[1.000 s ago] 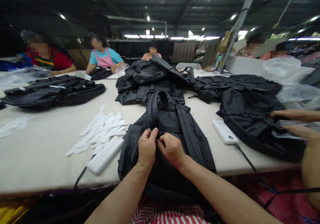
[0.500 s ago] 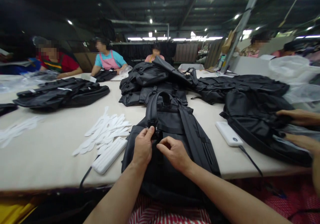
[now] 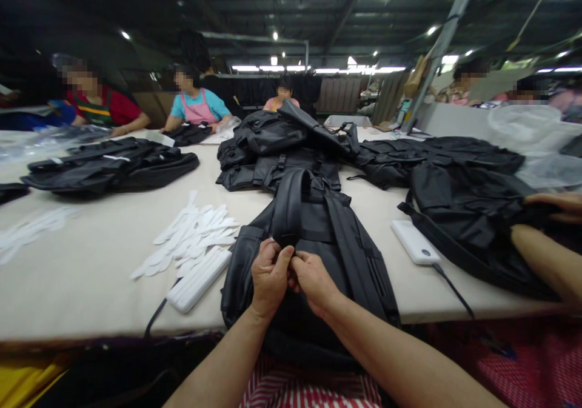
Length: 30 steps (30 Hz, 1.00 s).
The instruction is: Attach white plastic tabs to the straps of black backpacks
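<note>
A black backpack (image 3: 318,238) lies in front of me at the table's near edge, its straps facing up. One padded shoulder strap (image 3: 288,205) arches up from its top toward me. My left hand (image 3: 269,277) is closed on the lower end of this strap, thumb on top. Right beside it, my right hand (image 3: 313,280) pinches at the same strap end, its fingertips against those of the left. What exactly lies between the right fingertips is hidden by the hands. The other shoulder strap (image 3: 348,229) rests flat on the bag.
White strips (image 3: 195,232) and a white power bank (image 3: 199,279) lie left of the backpack. Another power bank (image 3: 414,242) with a cable lies right. Piled black bags (image 3: 282,141) stand behind. At right, a co-worker's arms (image 3: 545,256) reach into a black bag (image 3: 464,226). Several people sit opposite.
The shoulder strap has turned, its broad padded face now toward me. My hands have come together at its end. The co-worker's arm at right has moved further over the bag.
</note>
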Available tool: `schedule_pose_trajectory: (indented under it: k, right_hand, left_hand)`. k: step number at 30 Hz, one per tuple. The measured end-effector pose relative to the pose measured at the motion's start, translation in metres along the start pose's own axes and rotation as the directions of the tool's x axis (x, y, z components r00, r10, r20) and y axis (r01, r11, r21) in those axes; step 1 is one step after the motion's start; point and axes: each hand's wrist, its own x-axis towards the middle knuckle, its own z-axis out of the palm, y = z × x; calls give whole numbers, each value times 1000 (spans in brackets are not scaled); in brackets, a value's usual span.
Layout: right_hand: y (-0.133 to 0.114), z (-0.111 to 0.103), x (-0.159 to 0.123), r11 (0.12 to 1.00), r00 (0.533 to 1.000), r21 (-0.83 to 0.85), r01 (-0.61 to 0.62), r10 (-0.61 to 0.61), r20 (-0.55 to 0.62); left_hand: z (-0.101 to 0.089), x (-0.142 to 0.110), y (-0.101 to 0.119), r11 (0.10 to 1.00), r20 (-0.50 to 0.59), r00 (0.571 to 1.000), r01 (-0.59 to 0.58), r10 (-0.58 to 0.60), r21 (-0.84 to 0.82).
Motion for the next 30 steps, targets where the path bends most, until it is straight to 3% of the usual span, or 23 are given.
schedule_pose_trajectory:
  k: [4,6,8,10,14,16,18,23,26,30]
  right_hand:
    - [-1,-3,-3,991,1000,-131,1,2,25]
    - [2,-3,-5,940,988,-310,144,-153,-4]
    - [5,-2,-8,808,933,-502,310,-360,-4]
    - [6,-1,-9,725,894,-570,386,-447,36]
    - [-7,-2,-3,859,938,-382,341,-284,201]
    - [-18,-5,1,863,915,-347,367,-266,303]
    - [-28,-11,4,821,894,-392,415,-288,345]
    - [-23,-24,10,620,932,-714,327,-337,134]
    - [-7,-17,11,506,952,-818,275,-264,156]
    - [7,8,7,499,958,-825,266,-233,168]
  left_hand:
    - [-3,7,8,980,51,985,-168,163,110]
    - [-4,13,11,989,40,991,-130,127,74]
    - [-5,21,13,1000,44,999,-25,26,-11]
    - [-7,28,16,993,99,993,75,-66,-88]
    - [-15,37,25,985,322,940,152,-116,-87]
    - [-20,40,31,980,451,880,190,-146,-54]
    - [-24,44,38,977,507,848,206,-153,-49]
    - [-32,58,56,984,409,895,174,-177,44]
    - [-33,63,67,985,401,902,119,-162,128]
    - [-32,67,77,984,401,905,84,-142,158]
